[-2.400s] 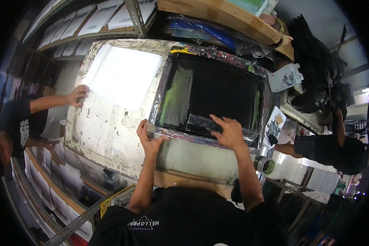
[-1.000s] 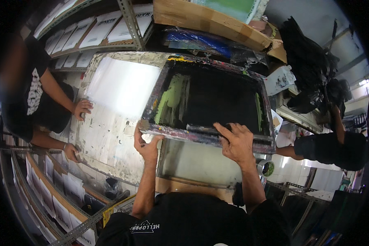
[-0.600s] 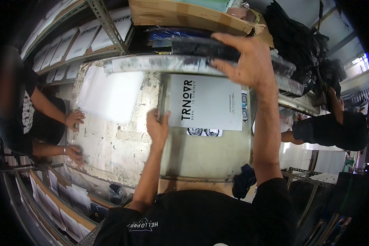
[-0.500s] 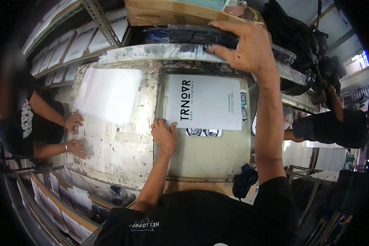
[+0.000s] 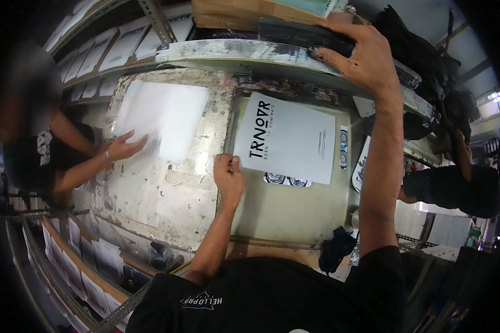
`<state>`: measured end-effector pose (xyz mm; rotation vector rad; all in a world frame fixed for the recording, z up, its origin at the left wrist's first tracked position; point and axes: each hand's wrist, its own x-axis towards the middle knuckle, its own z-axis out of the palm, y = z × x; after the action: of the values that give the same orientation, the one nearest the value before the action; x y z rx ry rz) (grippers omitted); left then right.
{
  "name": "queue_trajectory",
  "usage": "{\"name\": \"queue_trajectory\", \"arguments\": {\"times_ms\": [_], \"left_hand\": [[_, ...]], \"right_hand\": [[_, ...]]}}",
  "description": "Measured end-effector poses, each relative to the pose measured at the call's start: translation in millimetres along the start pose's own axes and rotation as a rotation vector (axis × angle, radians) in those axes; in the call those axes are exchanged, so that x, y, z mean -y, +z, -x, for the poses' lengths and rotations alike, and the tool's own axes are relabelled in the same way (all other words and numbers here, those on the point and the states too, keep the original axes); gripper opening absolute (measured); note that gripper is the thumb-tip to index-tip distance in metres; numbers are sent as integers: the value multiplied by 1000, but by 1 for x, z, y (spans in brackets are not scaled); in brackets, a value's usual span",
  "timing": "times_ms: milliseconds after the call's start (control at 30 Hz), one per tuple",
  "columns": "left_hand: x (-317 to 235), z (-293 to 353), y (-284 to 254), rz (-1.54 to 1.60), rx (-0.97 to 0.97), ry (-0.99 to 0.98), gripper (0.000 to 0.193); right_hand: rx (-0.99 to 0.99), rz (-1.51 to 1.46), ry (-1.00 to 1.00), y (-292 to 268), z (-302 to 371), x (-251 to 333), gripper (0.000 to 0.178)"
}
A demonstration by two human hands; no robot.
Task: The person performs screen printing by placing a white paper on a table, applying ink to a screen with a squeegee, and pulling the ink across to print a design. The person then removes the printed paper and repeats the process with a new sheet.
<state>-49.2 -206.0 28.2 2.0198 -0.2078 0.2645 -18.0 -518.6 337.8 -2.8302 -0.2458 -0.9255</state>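
A white sheet (image 5: 294, 144) with black lettering lies tilted on the pale screen panel (image 5: 283, 213). My left hand (image 5: 229, 180) is closed at its lower left corner, thumb and fingers pinching the edge. Small stickers (image 5: 288, 180) with round designs peek out below the sheet, and a narrow strip (image 5: 344, 147) of the same kind shows to its right. Farther back, my right hand (image 5: 369, 58) grips a long dark bar (image 5: 286, 33), squeegee-like in shape, above the paint-smeared white ledge (image 5: 233, 51). Its fingertips are partly hidden behind the bar.
At the left a co-worker's hand (image 5: 126, 147) reaches over blank white sheets (image 5: 161, 111) on the worn table (image 5: 161, 194). Racks of boards (image 5: 103, 53) stand behind and at the lower left. A dark cloth (image 5: 337, 248) hangs at the near right corner. Another person (image 5: 450, 188) is at the right.
The printed sheet has turned slightly clockwise, its corner now pinched by my left hand. My right hand stays on the bar. The co-worker's hand has moved up onto the blank sheets.
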Motion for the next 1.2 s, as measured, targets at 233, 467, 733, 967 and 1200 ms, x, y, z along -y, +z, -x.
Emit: {"name": "queue_trajectory", "arguments": {"times_ms": [233,467,733,967,1200], "left_hand": [[65,-27,-115,-135,-259,-26,11],[129,-16,-247,-511,-570,-138,17],[56,-80,-177,-543,-537,395,26],[132,-125,-94,-590,13,87,27],[145,-141,-92,-294,-170,54,11]], "right_hand": [[5,-39,63,-5,0,6,50],[7,-24,97,-3,3,19,51],[20,-80,106,-4,4,10,54],[5,-150,105,5,2,5,53],[14,-51,80,1,1,4,51]]}}
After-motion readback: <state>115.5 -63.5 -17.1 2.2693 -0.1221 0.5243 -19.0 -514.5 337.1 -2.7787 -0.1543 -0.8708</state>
